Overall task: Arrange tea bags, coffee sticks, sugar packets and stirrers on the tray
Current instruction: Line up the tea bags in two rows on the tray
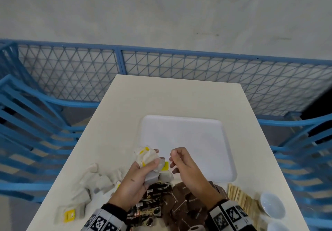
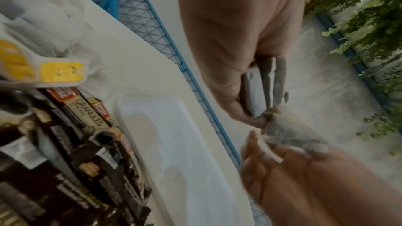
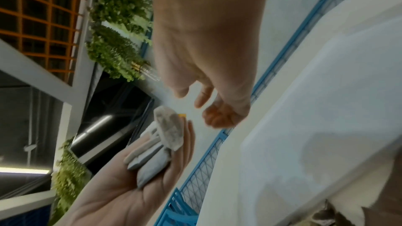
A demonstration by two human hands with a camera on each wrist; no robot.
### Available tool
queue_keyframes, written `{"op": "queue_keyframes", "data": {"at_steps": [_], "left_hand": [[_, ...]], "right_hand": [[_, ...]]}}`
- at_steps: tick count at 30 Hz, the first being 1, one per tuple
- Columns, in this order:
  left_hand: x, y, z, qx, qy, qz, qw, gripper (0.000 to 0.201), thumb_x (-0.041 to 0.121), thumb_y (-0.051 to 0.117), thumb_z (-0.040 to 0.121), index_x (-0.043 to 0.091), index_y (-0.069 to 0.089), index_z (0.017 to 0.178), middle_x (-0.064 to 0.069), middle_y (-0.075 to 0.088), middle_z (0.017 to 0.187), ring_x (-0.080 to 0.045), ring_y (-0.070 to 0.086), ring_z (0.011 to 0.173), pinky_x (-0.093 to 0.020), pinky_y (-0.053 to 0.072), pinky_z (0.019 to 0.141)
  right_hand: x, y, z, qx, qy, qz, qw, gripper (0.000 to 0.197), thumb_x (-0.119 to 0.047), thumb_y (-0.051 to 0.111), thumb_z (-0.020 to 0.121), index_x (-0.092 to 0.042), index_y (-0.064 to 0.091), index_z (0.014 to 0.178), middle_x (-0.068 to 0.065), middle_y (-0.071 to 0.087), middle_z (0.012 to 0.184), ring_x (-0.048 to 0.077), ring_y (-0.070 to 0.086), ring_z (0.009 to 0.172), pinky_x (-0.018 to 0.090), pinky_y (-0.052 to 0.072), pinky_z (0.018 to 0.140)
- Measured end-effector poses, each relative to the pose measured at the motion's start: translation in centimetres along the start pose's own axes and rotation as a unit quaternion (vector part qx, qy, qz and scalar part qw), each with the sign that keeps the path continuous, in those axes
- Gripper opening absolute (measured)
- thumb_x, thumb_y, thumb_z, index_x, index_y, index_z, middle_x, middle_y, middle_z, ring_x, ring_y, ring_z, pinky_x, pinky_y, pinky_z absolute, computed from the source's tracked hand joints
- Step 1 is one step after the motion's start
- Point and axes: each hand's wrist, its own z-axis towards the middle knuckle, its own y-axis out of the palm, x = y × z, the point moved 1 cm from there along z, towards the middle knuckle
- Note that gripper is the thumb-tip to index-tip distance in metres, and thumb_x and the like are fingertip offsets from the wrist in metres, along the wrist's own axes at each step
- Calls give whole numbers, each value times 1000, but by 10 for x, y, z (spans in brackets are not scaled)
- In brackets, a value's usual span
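White tea bags point(image 1: 149, 159) bunched in my left hand point(image 1: 133, 182), fingers curled round stack. Right hand point(image 1: 186, 168) just beside it, fingers loosely curled; can't tell if pinching anything. Tray point(image 1: 206, 141) bare, just beyond fingertips. Coffee sticks point(image 1: 154, 194), stirrers point(image 1: 239, 196), loose tea bags point(image 1: 97, 180) behind knuckles on table point(image 1: 125, 105).
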Motion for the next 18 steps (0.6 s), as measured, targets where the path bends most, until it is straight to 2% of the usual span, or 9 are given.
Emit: {"op": "queue_keyframes", "data": {"at_steps": [2,4,7,9,11,12,15,18], "left_hand": [[1,6,4,4,17,-11,1000,31,11,60,80,12,60,111,-9,71,94,-18,70,81,-26,56,59],[4,13,6,5,33,-18,999,32,12,60,78,12,59,111,-10,68,92,-19,69,82,-27,57,62],[4,19,9,13,45,-5,999,33,13,60,80,14,58,112,-15,64,94,-23,67,82,-32,57,64],[2,21,12,21,42,1,999,33,14,59,82,13,57,115,-24,64,104,-29,65,93,-36,56,72],[-1,22,13,25,36,2,999,33,14,59,82,11,58,115,-26,63,113,-33,61,104,-38,54,77],[-2,22,14,25,35,-2,999,30,13,59,82,12,60,112,-23,65,110,-33,61,105,-38,54,77],[-4,19,17,31,33,-18,999,30,10,60,77,13,61,107,-14,69,100,-28,68,95,-35,58,68],[-3,16,16,45,40,-47,997,45,11,74,66,8,60,108,-16,70,96,-25,71,84,-32,59,64]], "right_hand": [[5,-10,-2,-61,95,60,992,29,-41,38,94,-15,52,99,-2,61,86,8,60,74,24,49,71],[9,-14,-4,-125,154,146,969,30,-35,38,97,-11,55,105,2,68,87,12,65,73,24,51,71],[6,-19,-6,-167,165,266,935,27,-22,47,90,-7,58,109,5,72,87,15,68,75,24,55,72],[5,-25,-5,-170,158,295,927,26,-14,52,86,-8,59,110,5,70,86,14,66,73,22,55,67],[6,-32,-3,-178,150,279,932,25,-10,58,87,-10,61,112,5,67,90,14,61,76,22,54,68],[7,-36,-2,-181,149,258,937,25,-9,60,86,-10,62,111,5,65,91,12,59,76,20,53,66],[9,-47,-1,-163,149,209,953,19,0,54,88,-4,62,105,3,65,84,6,61,65,16,50,56],[11,-58,0,-132,130,187,965,15,5,53,87,-3,63,95,1,63,77,9,57,59,16,48,54]]}}
